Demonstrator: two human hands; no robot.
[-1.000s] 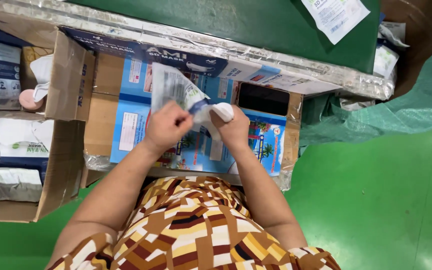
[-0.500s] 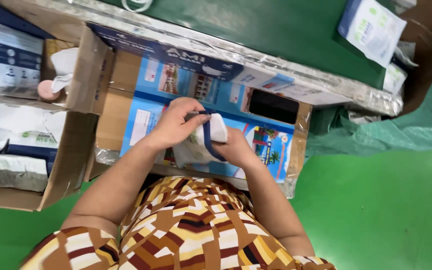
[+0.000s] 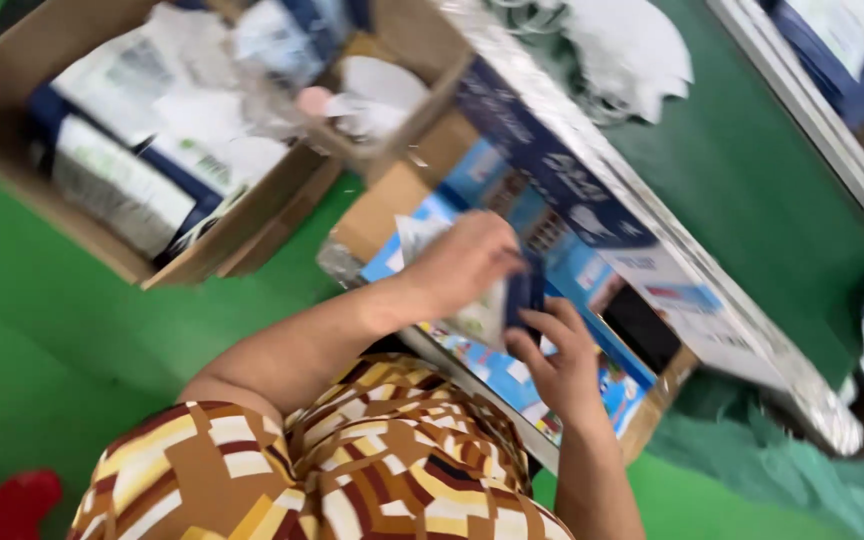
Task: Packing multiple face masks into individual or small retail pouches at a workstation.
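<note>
- The whole view is blurred, so fine detail is lost; the dark blue item [image 3: 524, 297] between the two hands cannot be made out beyond its colour and narrow shape.
- The pale packet [image 3: 484, 312] under the left hand [image 3: 467, 262] is mostly hidden by that hand and the fingers.
- The white pile [image 3: 624, 48] on the green tabletop [image 3: 752, 170] is cut off by the top edge.
- The open cardboard box [image 3: 252, 225] at upper left holds blue-and-white packs [image 3: 112, 185] and loose white wrappers [image 3: 207, 125]; its far end is out of view.
- A flat blue printed carton [image 3: 572, 275] lies just in front of the person, against the silvery edge of the tabletop, with the hands over it.
- Left hand: curled closed over the pale packet, holding it above the blue carton.
- Right hand [image 3: 562, 360]: fingers partly bent, fingertips touching the dark blue item from below; whether it truly grasps it cannot be told.
- The dark blue item sits between both hands, touching the packet.
</note>
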